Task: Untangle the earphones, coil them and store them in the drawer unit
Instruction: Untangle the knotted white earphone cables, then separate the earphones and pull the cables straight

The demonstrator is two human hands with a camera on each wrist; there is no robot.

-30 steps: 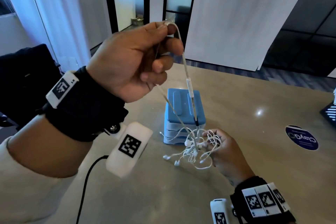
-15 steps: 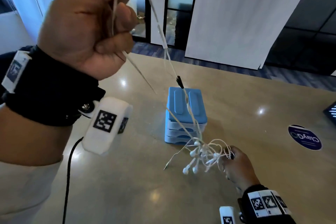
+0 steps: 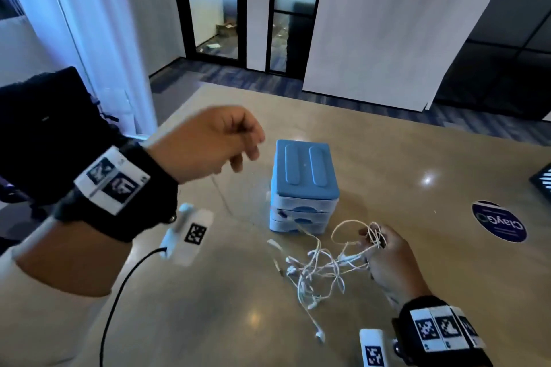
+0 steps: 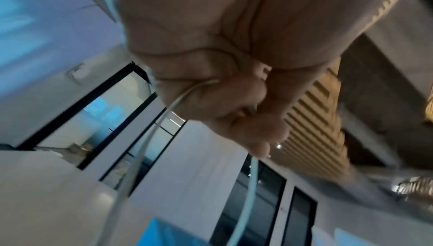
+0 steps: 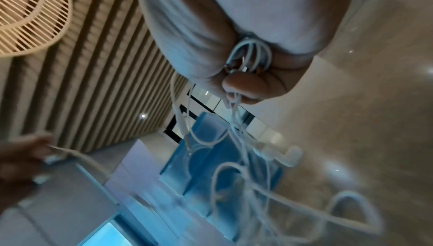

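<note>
A polished tan bench (image 3: pixel 387 292) fills the foreground, glass doors behind it. The right hand (image 3: pixel 387 259) hovers low over it, fingers curled round a bunch of white earphones (image 3: pixel 320 268), whose loose tangle spills leftward from that hand toward the left hand (image 3: pixel 205 143). The left hand, raised and farther off, pinches a single strand of cable (image 4: pixel 140 157) that runs back toward the bunch. The blue drawer unit (image 3: pixel 302 185) stands just beyond the tangle, between the two hands, its drawers apparently closed.

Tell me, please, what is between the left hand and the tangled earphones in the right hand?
A thin white cable runs from the left hand toward the earphones; the wrist views show it.
</note>
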